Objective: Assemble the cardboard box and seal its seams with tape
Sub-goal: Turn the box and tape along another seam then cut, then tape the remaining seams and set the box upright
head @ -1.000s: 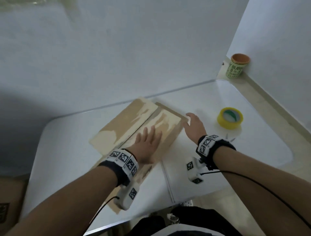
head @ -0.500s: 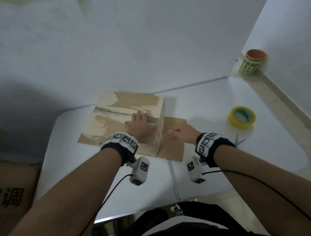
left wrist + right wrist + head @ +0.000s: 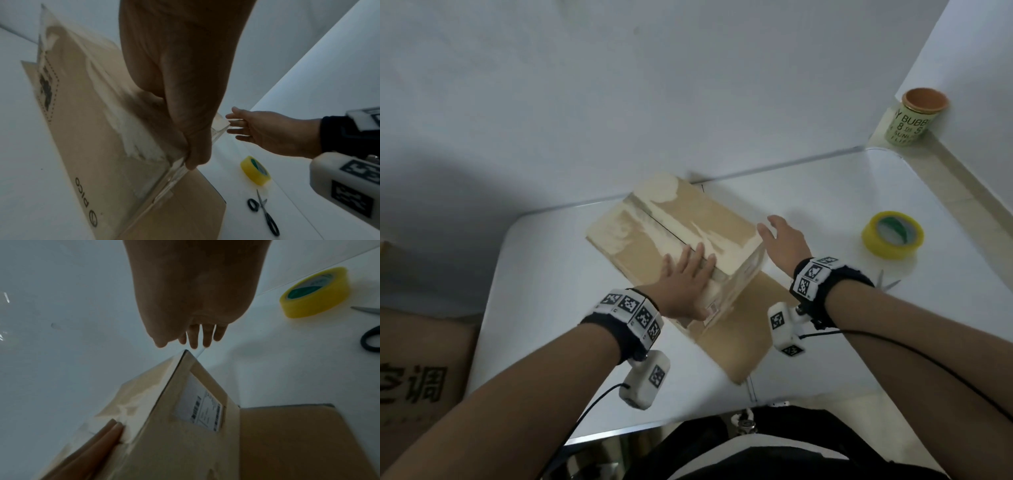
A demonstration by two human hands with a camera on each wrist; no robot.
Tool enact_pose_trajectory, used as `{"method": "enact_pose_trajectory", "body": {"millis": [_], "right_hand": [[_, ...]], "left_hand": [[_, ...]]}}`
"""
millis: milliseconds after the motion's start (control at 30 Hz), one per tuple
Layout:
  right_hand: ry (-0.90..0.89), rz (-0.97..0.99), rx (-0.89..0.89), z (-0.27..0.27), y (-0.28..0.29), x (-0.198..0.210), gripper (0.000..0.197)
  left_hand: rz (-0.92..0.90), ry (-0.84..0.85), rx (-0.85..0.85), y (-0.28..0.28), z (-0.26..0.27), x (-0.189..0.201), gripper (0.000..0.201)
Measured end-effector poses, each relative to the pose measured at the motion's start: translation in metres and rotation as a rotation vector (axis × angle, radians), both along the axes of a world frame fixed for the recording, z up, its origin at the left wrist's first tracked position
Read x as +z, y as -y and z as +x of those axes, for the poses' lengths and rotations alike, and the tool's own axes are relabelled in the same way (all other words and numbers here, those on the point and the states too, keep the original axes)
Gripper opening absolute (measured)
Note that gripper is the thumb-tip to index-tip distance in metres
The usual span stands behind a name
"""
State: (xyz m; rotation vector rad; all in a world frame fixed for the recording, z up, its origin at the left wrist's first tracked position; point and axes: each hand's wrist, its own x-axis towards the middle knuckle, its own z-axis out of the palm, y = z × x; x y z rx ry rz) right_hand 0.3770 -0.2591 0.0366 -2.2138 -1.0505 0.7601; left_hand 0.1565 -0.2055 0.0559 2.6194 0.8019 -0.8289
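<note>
My left hand [image 3: 686,286] lies flat, fingers straight and together, pressing on top of the box [image 3: 674,236] near its right edge, the thumb hooked over the near corner. My right hand [image 3: 782,245] hovers spread and holding nothing just beside the box's far right corner, not clearly touching. The box stands squared up mid-table [image 3: 544,291], one flap [image 3: 746,335] splayed flat toward me. It looks light and hollow, its walls stiff but easily skewed, so I judge gripping the corners and folded edges best. The tape roll [image 3: 892,238] and scissors [image 3: 264,212] wait to the right.
</note>
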Motion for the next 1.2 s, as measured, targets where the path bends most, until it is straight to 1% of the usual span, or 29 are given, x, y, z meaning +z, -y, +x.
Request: {"method": "enact_pose_trajectory", "body": {"millis": [67,133,200,267,333,433,567,633,667,700,767,833,900,967,1033,1100,1133,1200], "right_hand": [[-0.006,-0.036,0.048,-0.002,0.005,-0.004,0.054],[0.036,-0.06,0.09,-0.006,0.01,-0.01,0.055],[0.047,-0.071,0.05,-0.008,0.015,-0.016,0.056],[0.064,-0.07,-0.032,-0.004,0.024,-0.021,0.049],[0.099,-0.049,-0.081,0.002,0.034,-0.022,0.042],[0.144,-0.027,-0.103,0.007,0.044,-0.023,0.043],[0.107,-0.035,-0.075,0.009,0.045,-0.021,0.042],[0.073,-0.041,-0.074,0.01,0.046,-0.018,0.045],[0.052,-0.045,-0.084,0.011,0.048,-0.017,0.047],[0.032,-0.045,-0.101,0.013,0.05,-0.015,0.048],[0.011,-0.032,-0.149,0.022,0.056,-0.014,0.046],[-0.024,-0.001,-0.233,0.039,0.063,-0.013,0.037],[-0.03,0.0,-0.298,0.064,0.071,-0.014,0.038],[-0.003,-0.028,-0.34,0.094,0.078,-0.016,0.037],[0.049,-0.076,-0.365,0.124,0.084,-0.016,0.039],[0.159,-0.165,-0.355,0.15,0.087,-0.018,0.042],[0.202,-0.203,-0.352,0.161,0.089,-0.021,0.044],[0.211,-0.254,-0.371,0.18,0.091,-0.029,0.045]], "left_hand": [[0.018,-0.005,-0.058,0.002,-0.007,0.003,0.113],[0.024,0.002,-0.142,0.007,-0.011,0.004,0.113],[0.026,0.006,-0.245,0.013,-0.009,0.003,0.113],[0.029,0.019,-0.319,0.012,-0.001,0.001,0.114],[0.022,0.033,-0.347,0.004,0.008,-0.001,0.114],[0.041,0.05,-0.353,-0.017,0.014,0.003,0.11],[-0.015,0.047,-0.314,-0.033,0.019,0.008,0.108],[-0.071,0.078,-0.255,-0.033,0.028,0.007,0.104],[-0.099,0.123,-0.212,-0.034,0.034,0.008,0.095],[-0.124,0.193,-0.162,-0.036,0.043,0.011,0.081],[-0.195,0.362,0.001,-0.042,0.062,0.022,0.052],[-0.266,0.485,0.227,-0.044,0.082,0.032,0.038],[-0.326,0.573,0.387,-0.047,0.103,0.036,0.031],[-0.438,0.64,0.496,-0.049,0.126,0.035,0.025],[-0.571,0.695,0.571,-0.05,0.148,0.037,0.021],[-0.683,0.751,0.635,-0.051,0.169,0.041,0.02],[-0.719,0.774,0.662,-0.052,0.179,0.043,0.02],[-0.762,0.798,0.718,-0.055,0.197,0.044,0.02]]}}
